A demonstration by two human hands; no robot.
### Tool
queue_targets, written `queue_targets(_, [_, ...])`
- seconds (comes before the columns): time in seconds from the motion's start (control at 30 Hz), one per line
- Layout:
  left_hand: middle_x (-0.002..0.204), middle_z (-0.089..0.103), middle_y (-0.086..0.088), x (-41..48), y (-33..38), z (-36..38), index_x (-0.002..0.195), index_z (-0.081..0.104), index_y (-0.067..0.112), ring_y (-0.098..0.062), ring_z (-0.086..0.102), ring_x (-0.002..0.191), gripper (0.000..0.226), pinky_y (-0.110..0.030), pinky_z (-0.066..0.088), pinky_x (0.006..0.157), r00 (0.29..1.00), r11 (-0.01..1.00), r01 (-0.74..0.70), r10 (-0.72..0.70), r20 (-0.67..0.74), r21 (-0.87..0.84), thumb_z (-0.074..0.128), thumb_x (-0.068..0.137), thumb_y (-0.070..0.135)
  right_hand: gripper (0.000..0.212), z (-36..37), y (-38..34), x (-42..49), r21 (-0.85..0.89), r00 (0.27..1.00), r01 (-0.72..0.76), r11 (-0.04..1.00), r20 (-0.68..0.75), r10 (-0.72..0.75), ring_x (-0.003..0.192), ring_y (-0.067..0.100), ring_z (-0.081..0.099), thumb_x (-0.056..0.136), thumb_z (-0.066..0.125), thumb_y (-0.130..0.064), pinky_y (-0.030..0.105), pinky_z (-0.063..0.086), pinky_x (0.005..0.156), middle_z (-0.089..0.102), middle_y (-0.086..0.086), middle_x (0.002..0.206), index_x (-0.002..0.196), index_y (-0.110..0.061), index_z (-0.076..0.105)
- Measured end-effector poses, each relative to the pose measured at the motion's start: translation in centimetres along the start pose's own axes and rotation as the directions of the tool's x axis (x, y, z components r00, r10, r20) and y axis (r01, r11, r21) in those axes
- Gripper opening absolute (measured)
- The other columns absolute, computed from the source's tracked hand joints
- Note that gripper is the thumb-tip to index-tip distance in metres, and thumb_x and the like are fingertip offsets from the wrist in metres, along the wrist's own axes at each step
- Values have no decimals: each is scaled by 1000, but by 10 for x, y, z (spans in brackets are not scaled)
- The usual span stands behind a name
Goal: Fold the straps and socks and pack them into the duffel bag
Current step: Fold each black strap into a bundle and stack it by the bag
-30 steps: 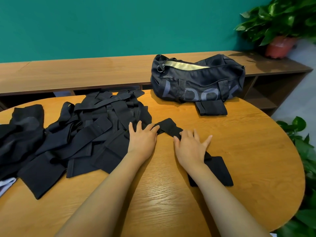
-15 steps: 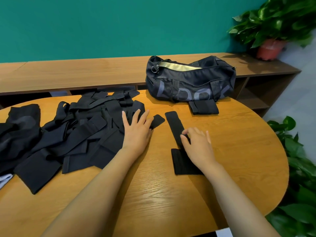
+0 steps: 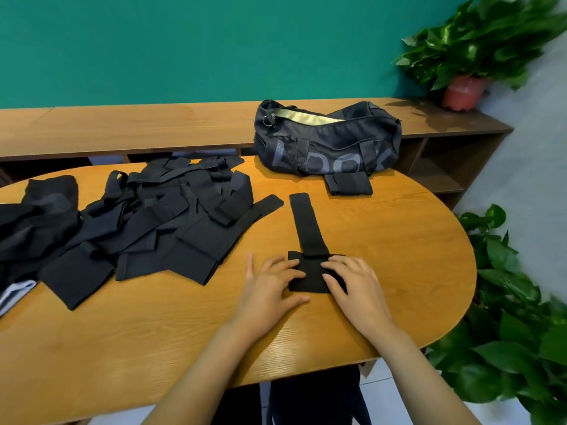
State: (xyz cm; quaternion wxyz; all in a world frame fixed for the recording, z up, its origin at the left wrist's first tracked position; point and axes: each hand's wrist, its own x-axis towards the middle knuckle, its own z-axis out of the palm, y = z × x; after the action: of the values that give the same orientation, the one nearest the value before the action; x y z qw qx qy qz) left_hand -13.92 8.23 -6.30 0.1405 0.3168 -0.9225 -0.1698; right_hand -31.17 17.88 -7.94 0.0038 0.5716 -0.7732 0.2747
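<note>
Black strap (image 3: pixel 310 228) lies under both hands. The left hand (image 3: pixel 270 283) and right hand (image 3: pixel 356 286) rest on its wide end, fingers loosely extended and spread, pressing it flat and gripping nothing. That press probably pins the pad so the narrow tail, stretched away toward the bag (image 3: pixel 328 142), can be folded back squarely. Left of the hands, the pile (image 3: pixel 159 222) of unfolded straps sits within reach on the table (image 3: pixel 399 256). One folded strap (image 3: pixel 349 184) lies against the bag's front. The bag's zip is open, likely ready for packing.
</note>
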Motion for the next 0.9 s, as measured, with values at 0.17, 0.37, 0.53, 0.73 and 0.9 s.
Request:
queue_targets(0.17, [144, 44, 21, -12, 5, 6, 128, 57, 38, -4, 24, 140, 35, -45, -14, 117, 994, 999, 48, -49, -99, -6, 49, 95, 47, 51, 0, 0, -10, 131, 998, -12, 991, 56, 4, 127, 3, 33, 86, 46, -69, 29, 24, 107, 51, -22, 132, 122, -37, 64])
queue_targets(0.37, [132, 57, 17, -14, 0, 16, 112, 70, 33, -8, 35, 132, 25, -41, -2, 117, 970, 987, 59, -93, -226, -153, 53, 95, 39, 66, 1, 2, -10, 149, 997, 32, 988, 59, -42, 127, -2, 28, 69, 50, -81, 18, 3, 111, 48, -28, 129, 118, -39, 67])
queue_targets(0.53, [123, 61, 19, -14, -3, 19, 103, 73, 32, -7, 38, 128, 23, -41, 3, 117, 958, 979, 65, -115, -262, -191, 52, 94, 39, 45, 4, 4, -9, 109, 998, 60, 992, 2, -61, 120, -6, 33, 79, 55, -68, 36, 4, 119, 54, -28, 119, 110, -39, 70])
queue_targets(0.73, [117, 56, 23, -4, 5, 7, 110, 69, 36, -3, 34, 123, 39, -44, -3, 117, 979, 988, 108, -125, -158, -114, 49, 86, 61, 27, 4, 3, -5, 128, 999, 41, 991, -26, -38, 115, -4, 41, 88, 55, -50, 35, 5, 119, 60, -25, 109, 101, -36, 74])
queue_targets(0.9, [112, 48, 24, -4, 6, 13, 116, 66, 37, -5, 37, 118, 37, -48, -1, 118, 978, 985, 112, -133, -160, -131, 59, 85, 56, 25, 8, 1, 0, 198, 997, -38, 979, -54, 50, 109, -2, 41, 86, 62, -44, 40, 23, 116, 60, -26, 102, 101, -29, 75])
